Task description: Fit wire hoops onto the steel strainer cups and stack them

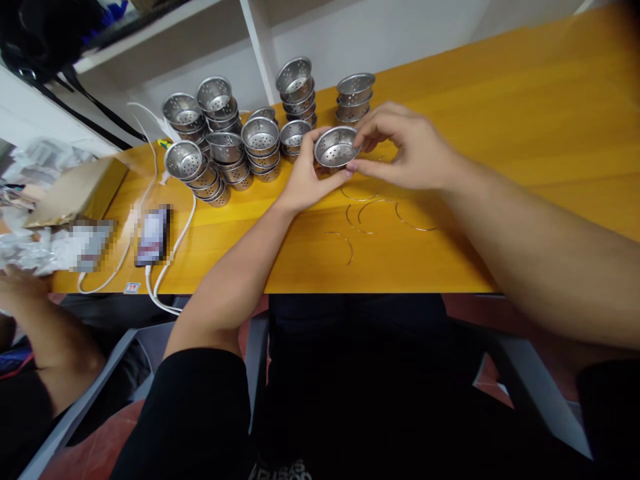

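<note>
A round metal strainer cup (336, 148) with small holes is held above the table in both hands, its mouth facing up. My left hand (309, 175) wraps its left side and underside. At its right rim, my right hand (400, 147) pinches with thumb and fingers; whether something thin is also between those fingers, I cannot tell. Below the hands, several thin curved wires (350, 248) lie on the table. Just behind stand stacks of like strainer cups (261, 137), and a shorter stack (355, 90) rises behind my right hand.
On the yellow table (300, 267), a phone (153, 235) with white cables lies to the left. Beyond it are a grey device (95, 245), a cardboard box (80, 190) and clear plastic bags. Another person's hand (20, 287) is at the far left. A white shelf (255, 47) borders the back.
</note>
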Available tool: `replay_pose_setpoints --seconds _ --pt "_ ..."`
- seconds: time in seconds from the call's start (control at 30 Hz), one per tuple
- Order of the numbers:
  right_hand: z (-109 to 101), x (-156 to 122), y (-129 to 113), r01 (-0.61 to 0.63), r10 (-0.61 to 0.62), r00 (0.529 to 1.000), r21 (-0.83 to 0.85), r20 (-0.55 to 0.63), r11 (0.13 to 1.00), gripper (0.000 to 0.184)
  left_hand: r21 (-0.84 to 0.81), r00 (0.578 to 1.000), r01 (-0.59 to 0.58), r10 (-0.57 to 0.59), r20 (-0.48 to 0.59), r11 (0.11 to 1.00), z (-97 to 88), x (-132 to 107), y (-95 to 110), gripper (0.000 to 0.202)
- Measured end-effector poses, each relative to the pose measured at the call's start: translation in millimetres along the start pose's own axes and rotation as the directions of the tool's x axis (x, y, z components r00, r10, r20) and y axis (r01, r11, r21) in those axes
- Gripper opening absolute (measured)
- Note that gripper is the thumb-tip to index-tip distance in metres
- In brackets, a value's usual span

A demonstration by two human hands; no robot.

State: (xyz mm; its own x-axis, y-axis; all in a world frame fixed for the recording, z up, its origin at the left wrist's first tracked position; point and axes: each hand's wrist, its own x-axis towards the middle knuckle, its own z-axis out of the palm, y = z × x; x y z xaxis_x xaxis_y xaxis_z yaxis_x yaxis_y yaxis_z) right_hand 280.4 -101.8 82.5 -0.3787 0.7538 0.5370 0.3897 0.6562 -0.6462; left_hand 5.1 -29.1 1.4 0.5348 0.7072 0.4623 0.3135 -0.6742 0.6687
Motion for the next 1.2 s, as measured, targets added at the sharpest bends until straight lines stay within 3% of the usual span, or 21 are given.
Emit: replay_pose_setpoints --seconds 0.13,0.27,0.4,0.57,0.8,1.03,1.2 --pt "-1.5 3.8 8.0 0.062 -0.061 0.996 0.015 -0.059 0.998 0.075 -0.082 0.994 0.11 -0.108 0.027 0.991 -2.6 -2.2 -4.1 0.115" --pt "2.1 11.3 22.3 0.052 -0.047 0.988 0.03 -0.15 0.998 0.079 -0.058 0.978 0.193 -0.187 0.092 0.979 -8.0 -7.2 3.8 0.077" --pt "8.5 29.0 35.1 -0.016 0.017 0.987 0.009 -0.163 1.0 0.083 -0.035 0.984 0.142 -0.137 0.112 0.989 -11.2 -11.1 19.8 0.049" --pt "23.2 65.7 35.1 -0.035 0.032 0.992 -0.023 -0.123 0.999 0.092 -0.003 0.985 0.125 -0.124 0.123 0.992 -12.1 -10.9 29.8 0.043" --pt "53.8 108.9 31.8 -0.06 0.054 0.996 -0.092 -0.067 0.994 0.08 -0.013 0.981 0.13 -0.127 0.144 0.991 -10.4 -10.6 25.7 0.04" --pt "66.6 116.7 37.3 -0.091 0.092 0.996 -0.21 -0.004 0.974 0.064 -0.052 0.984 0.111 -0.103 0.145 0.992 -1.6 -8.0 13.5 0.041" --pt "58.2 109.6 30.7 -0.083 0.095 0.994 -0.179 0.057 0.98 0.061 -0.039 0.984 0.111 -0.104 0.142 0.993 -3.4 -8.7 16.3 0.039"
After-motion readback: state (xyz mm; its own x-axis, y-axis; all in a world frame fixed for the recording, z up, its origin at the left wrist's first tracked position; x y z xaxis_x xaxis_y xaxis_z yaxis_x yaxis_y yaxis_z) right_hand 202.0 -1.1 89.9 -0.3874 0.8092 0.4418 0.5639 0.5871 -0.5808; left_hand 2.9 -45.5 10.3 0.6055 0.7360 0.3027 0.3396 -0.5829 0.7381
